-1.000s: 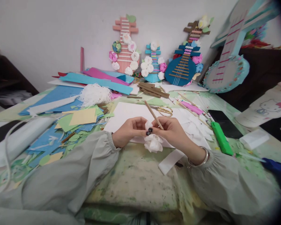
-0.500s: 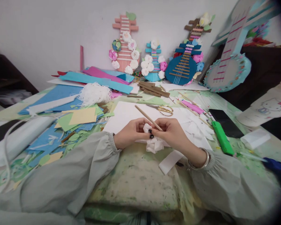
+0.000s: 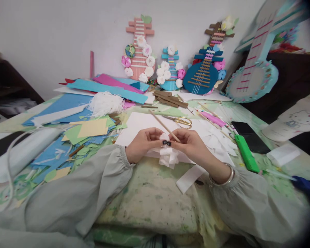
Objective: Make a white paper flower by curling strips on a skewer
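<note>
Both thumbs press together on a white crepe-paper flower (image 3: 168, 156), whose loose petals hang below them. My left hand (image 3: 145, 144) is closed on its left side. My right hand (image 3: 189, 142) pinches the flower from the right and also has a thin wooden stick (image 3: 160, 121) tucked between its fingers, pointing up and left. Fingers hide the flower's upper middle. Beneath the hands lies a white sheet (image 3: 134, 125). Gold-handled scissors (image 3: 183, 122) rest on that sheet just beyond my right hand. A white paper strip (image 3: 189, 179) lies below my right wrist.
Green and blue paper scraps (image 3: 86, 151) and a heap of white shredded paper (image 3: 105, 103) cover the left side. At right are a green glue-gun-like tool (image 3: 246, 153), a black phone (image 3: 250, 136) and a white bottle (image 3: 294, 119). Decorated paper lutes (image 3: 201, 77) lean on the wall.
My thumbs have come together tip to tip on the flower. The petals hang slightly further left, and the stick has tilted a little higher.
</note>
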Demonstrator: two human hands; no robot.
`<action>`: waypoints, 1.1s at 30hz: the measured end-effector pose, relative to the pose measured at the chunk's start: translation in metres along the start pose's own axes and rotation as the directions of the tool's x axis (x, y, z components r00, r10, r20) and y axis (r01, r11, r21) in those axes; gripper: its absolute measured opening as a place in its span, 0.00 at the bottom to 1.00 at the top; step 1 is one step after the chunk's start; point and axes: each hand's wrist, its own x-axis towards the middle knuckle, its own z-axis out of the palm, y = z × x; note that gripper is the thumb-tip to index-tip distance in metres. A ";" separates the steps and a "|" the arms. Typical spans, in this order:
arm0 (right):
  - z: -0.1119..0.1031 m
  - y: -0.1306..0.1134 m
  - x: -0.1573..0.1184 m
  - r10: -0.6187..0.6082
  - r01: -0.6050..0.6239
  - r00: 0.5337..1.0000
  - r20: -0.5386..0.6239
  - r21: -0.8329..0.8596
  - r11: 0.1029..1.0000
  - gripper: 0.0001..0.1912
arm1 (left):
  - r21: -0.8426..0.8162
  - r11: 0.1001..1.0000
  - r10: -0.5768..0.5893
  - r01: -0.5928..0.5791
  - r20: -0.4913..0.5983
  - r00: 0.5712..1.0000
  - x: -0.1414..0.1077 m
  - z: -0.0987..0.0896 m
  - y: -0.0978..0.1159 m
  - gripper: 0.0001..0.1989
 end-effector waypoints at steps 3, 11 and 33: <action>-0.009 -0.001 0.000 -0.121 0.113 0.993 -0.004 -0.326 0.938 0.12 | 0.031 0.999 0.032 -0.031 -0.029 0.999 0.000 -0.001 0.001 0.15; -0.043 -0.001 0.004 -0.276 0.202 0.961 0.009 -0.703 0.682 0.13 | 0.124 0.992 0.040 -0.019 -0.166 0.985 -0.001 -0.003 0.005 0.16; -0.021 -0.001 -0.005 -0.409 0.426 0.894 0.182 -0.629 0.650 0.19 | 0.238 0.970 0.059 -0.043 -0.059 0.997 -0.006 0.003 0.007 0.12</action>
